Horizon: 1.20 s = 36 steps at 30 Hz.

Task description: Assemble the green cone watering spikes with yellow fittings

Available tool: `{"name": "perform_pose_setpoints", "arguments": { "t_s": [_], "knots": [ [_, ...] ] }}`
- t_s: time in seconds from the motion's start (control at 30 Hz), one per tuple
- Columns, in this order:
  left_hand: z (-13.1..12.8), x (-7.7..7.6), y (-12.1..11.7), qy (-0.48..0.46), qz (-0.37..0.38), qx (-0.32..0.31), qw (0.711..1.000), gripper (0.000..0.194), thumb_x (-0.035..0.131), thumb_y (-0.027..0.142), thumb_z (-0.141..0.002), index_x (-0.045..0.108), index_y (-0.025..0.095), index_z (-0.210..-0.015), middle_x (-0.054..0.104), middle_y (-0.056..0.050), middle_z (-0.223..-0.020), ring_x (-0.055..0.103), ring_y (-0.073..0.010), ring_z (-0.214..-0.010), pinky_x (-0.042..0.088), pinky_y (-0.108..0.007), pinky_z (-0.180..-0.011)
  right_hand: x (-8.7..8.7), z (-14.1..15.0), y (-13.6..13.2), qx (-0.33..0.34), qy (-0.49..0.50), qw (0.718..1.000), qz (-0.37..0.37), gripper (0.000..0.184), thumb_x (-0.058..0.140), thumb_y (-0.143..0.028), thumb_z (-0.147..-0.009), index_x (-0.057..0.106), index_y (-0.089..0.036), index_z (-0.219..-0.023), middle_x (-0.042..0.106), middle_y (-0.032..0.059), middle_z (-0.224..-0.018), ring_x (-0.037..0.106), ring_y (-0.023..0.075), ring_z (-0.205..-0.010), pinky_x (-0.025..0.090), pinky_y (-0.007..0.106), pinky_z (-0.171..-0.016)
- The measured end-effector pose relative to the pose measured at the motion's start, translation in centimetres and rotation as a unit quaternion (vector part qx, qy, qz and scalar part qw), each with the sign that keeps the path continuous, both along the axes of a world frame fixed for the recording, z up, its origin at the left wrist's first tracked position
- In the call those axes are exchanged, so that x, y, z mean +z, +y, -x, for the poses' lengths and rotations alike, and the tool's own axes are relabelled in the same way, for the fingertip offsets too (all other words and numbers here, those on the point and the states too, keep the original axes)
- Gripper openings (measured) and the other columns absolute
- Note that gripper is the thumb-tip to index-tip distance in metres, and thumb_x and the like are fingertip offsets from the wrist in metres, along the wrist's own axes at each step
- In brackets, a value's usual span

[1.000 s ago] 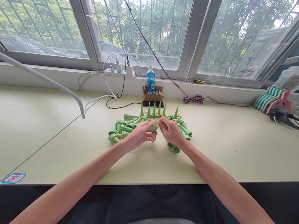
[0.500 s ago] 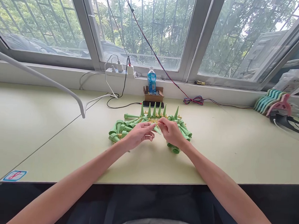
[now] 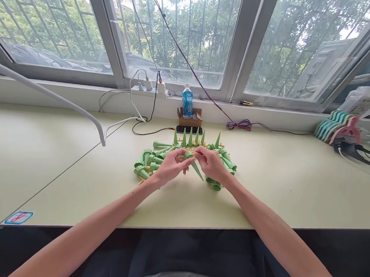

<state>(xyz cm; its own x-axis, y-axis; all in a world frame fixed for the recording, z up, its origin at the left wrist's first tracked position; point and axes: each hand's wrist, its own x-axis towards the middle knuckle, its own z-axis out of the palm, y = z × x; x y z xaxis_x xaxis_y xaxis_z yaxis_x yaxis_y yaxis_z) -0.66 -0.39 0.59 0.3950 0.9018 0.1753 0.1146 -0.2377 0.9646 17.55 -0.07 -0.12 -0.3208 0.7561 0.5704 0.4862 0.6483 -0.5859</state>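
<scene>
Both of my hands meet over the middle of a pale green table (image 3: 263,192). My left hand (image 3: 167,167) and my right hand (image 3: 212,163) each pinch one green cone-shaped spike (image 3: 193,162), whose tip points down toward me. A heap of the same green spikes (image 3: 148,161) lies to the left of my left hand. A few spikes stand upright in a row (image 3: 189,136) just behind my hands. More lie to the right (image 3: 229,160), and green caps (image 3: 216,186) sit under my right wrist.
A blue-labelled bottle (image 3: 187,100) stands in a small cardboard box (image 3: 190,119) at the back, with a dark phone (image 3: 189,129) before it. Cables and a power strip (image 3: 146,87) run along the sill. A white hanger arm (image 3: 50,96) crosses the left. Coloured items (image 3: 337,123) lie far right.
The spike between my hands has turned from tip-up to tip-down toward me. Both hands stayed in place, fingers shifting round it.
</scene>
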Motion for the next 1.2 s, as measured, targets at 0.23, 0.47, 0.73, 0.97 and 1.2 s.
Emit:
{"name": "perform_pose_setpoints", "arguments": {
  "t_s": [0.23, 0.47, 0.73, 0.97, 1.2],
  "knots": [
    [0.0, -0.4, 0.1, 0.051, -0.091, 0.039, 0.994, 0.033, 0.070, 0.045, -0.078, 0.056, 0.018, -0.092, 0.054, 0.004, -0.058, 0.054, -0.0126, -0.051, 0.046, -0.025, -0.049, -0.1, 0.1, 0.1, 0.004, -0.006, 1.000, -0.007, 0.022, 0.040, -0.031, -0.096, 0.046, -0.020, -0.078, 0.044, -0.0034, -0.061, 0.035, 0.0099, -0.054, 0.028, 0.023, -0.055],
    [-0.1, -0.7, 0.3, 0.104, -0.252, 0.080, 0.959, 0.027, 0.065, 0.045, -0.082, 0.058, 0.019, -0.083, 0.056, -0.003, -0.089, 0.057, -0.0112, -0.063, 0.053, -0.027, -0.056, -0.1, 0.2, 0.2, -0.001, -0.015, 1.000, -0.007, 0.022, 0.039, -0.027, -0.095, 0.042, -0.020, -0.075, 0.039, -0.0046, -0.059, 0.032, 0.0096, -0.053, 0.027, 0.022, -0.054],
    [-0.1, -0.8, 0.1, 0.126, -0.294, 0.075, 0.944, 0.023, 0.063, 0.040, -0.085, 0.055, 0.019, -0.083, 0.055, -0.003, -0.096, 0.057, -0.0083, -0.062, 0.053, -0.024, -0.056, 0.1, 0.2, 0.2, -0.012, -0.023, 1.000, -0.009, 0.026, 0.038, -0.028, -0.096, 0.040, -0.020, -0.071, 0.039, -0.0044, -0.058, 0.033, 0.0096, -0.052, 0.027, 0.023, -0.054],
    [-0.6, -0.3, -0.1, 0.043, -0.165, 0.070, 0.983, 0.043, 0.062, 0.049, -0.083, 0.043, 0.023, -0.112, 0.054, -0.004, -0.101, 0.060, -0.0104, -0.061, 0.052, -0.023, -0.045, -0.1, 0.3, 0.2, -0.014, -0.024, 0.999, -0.019, 0.026, 0.037, -0.028, -0.096, 0.038, -0.020, -0.071, 0.041, -0.0042, -0.058, 0.033, 0.0094, -0.051, 0.027, 0.023, -0.054],
    [-0.4, 0.6, 0.3, -0.112, 0.072, 0.054, 0.990, 0.045, 0.048, 0.060, -0.088, 0.053, 0.015, -0.080, 0.056, -0.003, -0.072, 0.060, -0.0156, -0.059, 0.052, -0.030, -0.048, -0.1, 0.3, 0.1, -0.017, 0.003, 1.000, -0.021, 0.025, 0.037, -0.030, -0.098, 0.042, -0.020, -0.075, 0.043, -0.0040, -0.060, 0.033, 0.0096, -0.052, 0.029, 0.022, -0.055]
  ]
}}
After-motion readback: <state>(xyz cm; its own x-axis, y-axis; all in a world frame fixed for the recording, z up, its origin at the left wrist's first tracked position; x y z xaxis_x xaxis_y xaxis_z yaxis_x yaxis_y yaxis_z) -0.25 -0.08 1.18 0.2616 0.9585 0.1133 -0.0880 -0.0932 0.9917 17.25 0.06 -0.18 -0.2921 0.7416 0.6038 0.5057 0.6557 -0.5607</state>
